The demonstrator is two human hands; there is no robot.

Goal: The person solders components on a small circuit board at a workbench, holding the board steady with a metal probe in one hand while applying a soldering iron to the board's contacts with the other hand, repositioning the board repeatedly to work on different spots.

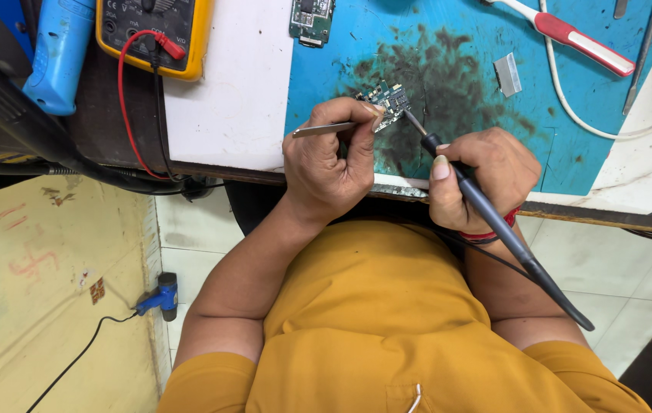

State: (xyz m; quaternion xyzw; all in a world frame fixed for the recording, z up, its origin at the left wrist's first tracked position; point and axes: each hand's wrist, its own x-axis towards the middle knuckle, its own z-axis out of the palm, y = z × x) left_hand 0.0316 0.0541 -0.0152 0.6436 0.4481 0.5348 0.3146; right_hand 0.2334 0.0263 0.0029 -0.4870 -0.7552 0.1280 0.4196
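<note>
A small dark circuit board [389, 98] lies on the stained blue mat [448, 46] near the bench's front edge. My left hand [328, 160] grips metal tweezers [326, 129] whose tips reach the board. My right hand [481, 177] holds a black soldering iron [494, 222] like a pen, its tip touching the board's right side. The iron's cable trails back over my right forearm.
A yellow multimeter [154, 30] with a red lead sits at the back left, beside a blue tool [58, 53]. A second green board [310, 19], a red-and-white handled tool [578, 38], a small metal blade [507, 74] and a white cable lie farther back. A blue tool [161, 297] rests on the floor.
</note>
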